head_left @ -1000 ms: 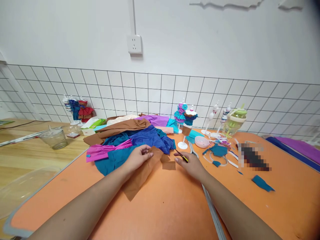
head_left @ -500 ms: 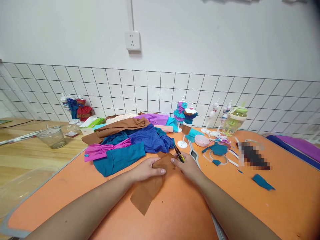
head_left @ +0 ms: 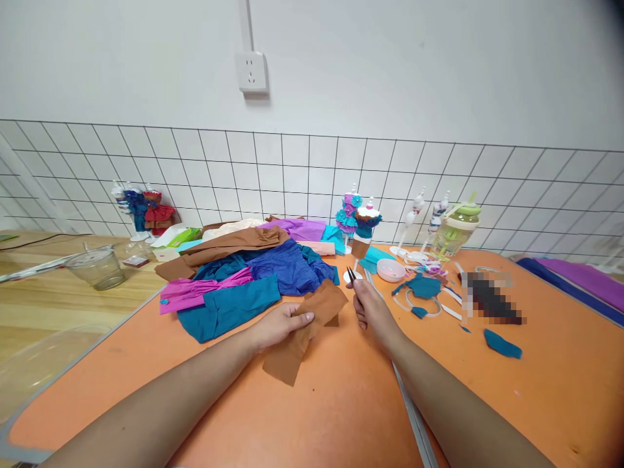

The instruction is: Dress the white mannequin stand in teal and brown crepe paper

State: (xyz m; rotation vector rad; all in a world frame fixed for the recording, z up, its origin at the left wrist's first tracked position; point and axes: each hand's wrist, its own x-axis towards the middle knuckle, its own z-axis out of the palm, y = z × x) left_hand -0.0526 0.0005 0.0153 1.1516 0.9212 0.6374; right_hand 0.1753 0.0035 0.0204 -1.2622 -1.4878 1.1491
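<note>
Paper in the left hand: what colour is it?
Brown; the paper shows best in the head view.

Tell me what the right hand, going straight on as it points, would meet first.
For the right hand, probably the round white stand base, seen behind its dark-tipped tool; depth is unclear.

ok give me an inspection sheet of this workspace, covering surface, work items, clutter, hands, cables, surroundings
Surface: orange tabletop, with a wooden table at left.
Work items: brown sheet, in hand; dark-tipped tool, mostly hidden.
Clutter: heap of coloured sheets; teal scraps, pale pink bowl and green-lidded bottle towards the right.
Hands: left hand grips the brown sheet; right hand grips the tool, apart from the sheet.
Cables: thin dark line, probably a cable, on the wooden table.
Surroundings: white wall with a socket.
</note>
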